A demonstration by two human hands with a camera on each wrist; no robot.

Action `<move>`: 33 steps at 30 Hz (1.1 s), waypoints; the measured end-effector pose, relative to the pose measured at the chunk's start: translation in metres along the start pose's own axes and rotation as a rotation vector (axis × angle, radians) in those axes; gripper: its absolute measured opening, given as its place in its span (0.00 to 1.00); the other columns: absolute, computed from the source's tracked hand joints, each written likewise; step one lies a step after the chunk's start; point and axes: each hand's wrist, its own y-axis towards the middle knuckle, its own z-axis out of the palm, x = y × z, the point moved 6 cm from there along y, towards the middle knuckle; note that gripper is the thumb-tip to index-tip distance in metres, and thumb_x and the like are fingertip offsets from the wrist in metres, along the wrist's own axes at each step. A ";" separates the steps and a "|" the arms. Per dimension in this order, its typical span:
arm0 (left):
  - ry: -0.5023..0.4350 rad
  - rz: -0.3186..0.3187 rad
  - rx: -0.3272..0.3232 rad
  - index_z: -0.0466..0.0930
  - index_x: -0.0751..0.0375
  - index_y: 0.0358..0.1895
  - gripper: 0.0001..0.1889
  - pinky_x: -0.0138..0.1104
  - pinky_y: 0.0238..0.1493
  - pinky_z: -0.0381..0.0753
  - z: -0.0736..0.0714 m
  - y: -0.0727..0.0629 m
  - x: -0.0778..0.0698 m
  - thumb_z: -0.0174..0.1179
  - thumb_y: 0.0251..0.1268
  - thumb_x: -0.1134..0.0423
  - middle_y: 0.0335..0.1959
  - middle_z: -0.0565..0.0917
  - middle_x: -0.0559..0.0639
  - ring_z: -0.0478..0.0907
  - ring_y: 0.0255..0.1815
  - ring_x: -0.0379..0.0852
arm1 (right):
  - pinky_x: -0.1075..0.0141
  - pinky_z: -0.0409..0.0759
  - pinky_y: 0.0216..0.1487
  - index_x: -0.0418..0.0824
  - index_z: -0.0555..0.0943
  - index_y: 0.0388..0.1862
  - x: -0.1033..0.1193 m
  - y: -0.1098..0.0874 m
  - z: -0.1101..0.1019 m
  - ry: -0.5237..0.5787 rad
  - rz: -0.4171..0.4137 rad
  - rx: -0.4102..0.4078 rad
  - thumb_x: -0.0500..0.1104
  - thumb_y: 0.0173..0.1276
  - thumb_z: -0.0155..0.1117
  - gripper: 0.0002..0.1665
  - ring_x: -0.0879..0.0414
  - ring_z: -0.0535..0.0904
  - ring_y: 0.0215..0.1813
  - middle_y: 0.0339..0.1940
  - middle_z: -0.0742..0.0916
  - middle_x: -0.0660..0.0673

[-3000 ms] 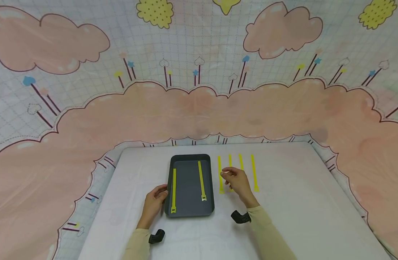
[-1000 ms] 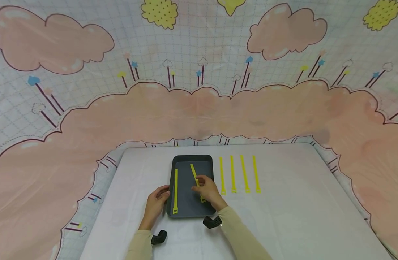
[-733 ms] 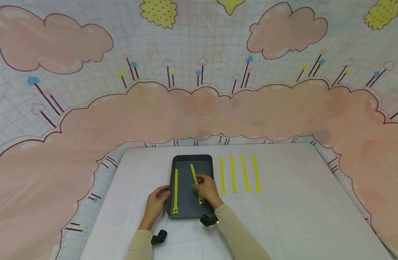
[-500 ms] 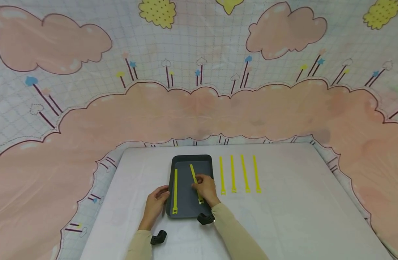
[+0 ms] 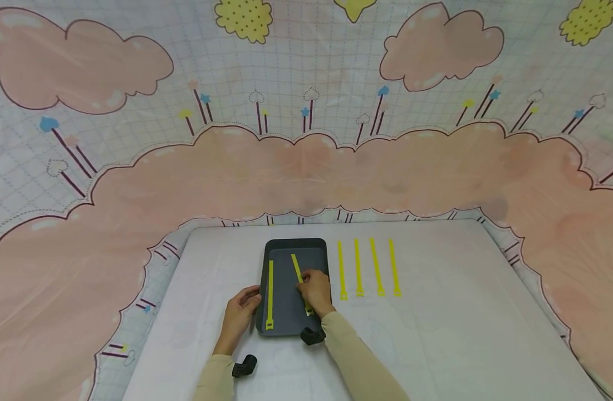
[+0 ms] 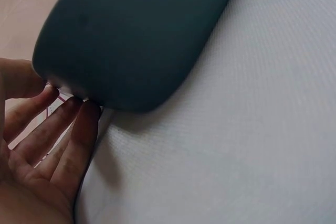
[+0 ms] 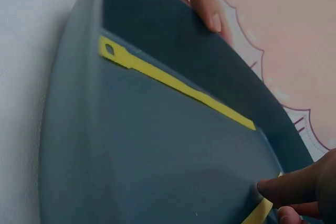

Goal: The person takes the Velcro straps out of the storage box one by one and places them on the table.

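In the head view a dark grey tray holds two yellow cable ties, each with a slotted end towards the person. The left tie lies along the tray's left side. My right hand reaches into the tray and pinches the other, slanted tie between thumb and fingers; part of it is covered by the hand. At the tray's left edge, my left hand holds the wall, thumb at the rim and fingers on the outside. The left wrist view shows these fingers touching the tray wall.
Right of the tray, several more yellow cable ties lie side by side on the white table. A black camera sits at each wrist. A printed cloth backdrop hangs behind the table.
The right hand has moved left from over the row on the table into the tray. The right tie in the tray has shifted left and slanted. The left hand stays put.
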 end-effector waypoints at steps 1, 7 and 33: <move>0.004 0.006 -0.001 0.78 0.64 0.60 0.18 0.23 0.43 0.77 0.000 0.000 0.000 0.59 0.69 0.64 0.57 0.81 0.64 0.82 0.53 0.43 | 0.64 0.76 0.29 0.35 0.87 0.40 0.000 0.000 0.000 -0.005 -0.003 0.000 0.37 0.54 0.75 0.14 0.56 0.77 0.27 0.26 0.85 0.45; 0.004 -0.006 0.006 0.77 0.64 0.61 0.18 0.22 0.45 0.76 0.000 -0.002 -0.002 0.58 0.70 0.64 0.59 0.81 0.63 0.80 0.58 0.50 | 0.63 0.77 0.28 0.36 0.87 0.33 0.001 -0.001 0.002 -0.048 -0.007 0.002 0.37 0.51 0.76 0.10 0.54 0.79 0.26 0.24 0.86 0.44; -0.007 0.012 0.003 0.77 0.66 0.61 0.19 0.20 0.45 0.76 -0.001 -0.001 0.001 0.59 0.70 0.63 0.58 0.81 0.64 0.80 0.59 0.52 | 0.67 0.73 0.26 0.40 0.85 0.28 -0.001 0.002 -0.001 0.144 0.075 0.060 0.41 0.57 0.74 0.06 0.58 0.77 0.24 0.24 0.87 0.46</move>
